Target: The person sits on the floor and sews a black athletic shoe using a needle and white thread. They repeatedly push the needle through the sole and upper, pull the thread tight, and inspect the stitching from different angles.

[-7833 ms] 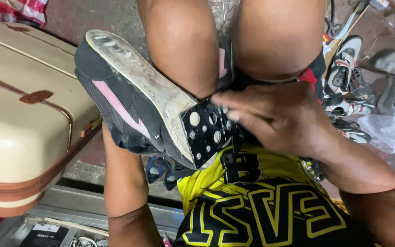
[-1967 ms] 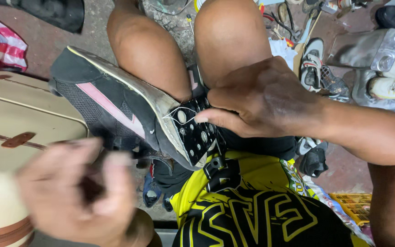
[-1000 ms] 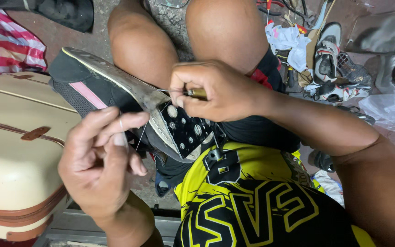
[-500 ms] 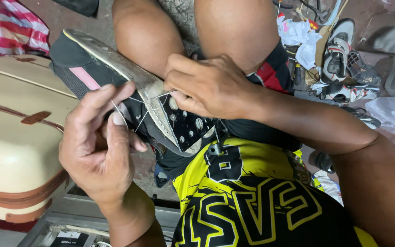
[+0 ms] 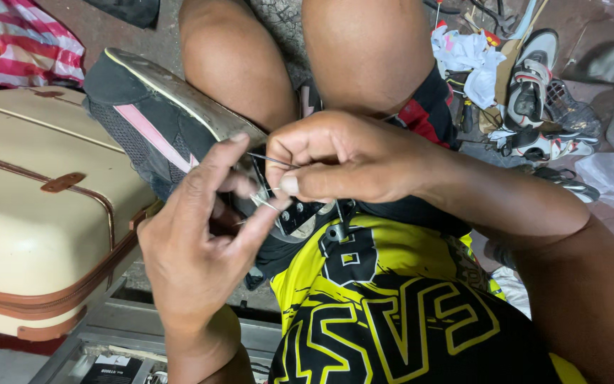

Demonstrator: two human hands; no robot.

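A black sneaker (image 5: 147, 121) with a pink stripe and a worn pale sole lies sole-up across my lap, its studded heel end toward me. My right hand (image 5: 342, 156) pinches a thin metal needle (image 5: 270, 161) at the shoe's heel. My left hand (image 5: 200, 235) is raised beside it, fingers pinching a pale thread (image 5: 263, 203) that runs to the shoe. The two hands nearly touch over the heel. Most of the studded heel is hidden behind them.
A cream suitcase (image 5: 30, 213) with brown trim stands at my left. A striped red and white bag (image 5: 33, 43) lies behind it. Several shoes (image 5: 534, 99) and crumpled cloth are heaped at the right. A grey metal tray edge (image 5: 136, 327) lies below my left arm.
My left hand has come up from low left to meet the right hand at the heel. The right hand shifted from pressing the heel to pinching the needle.
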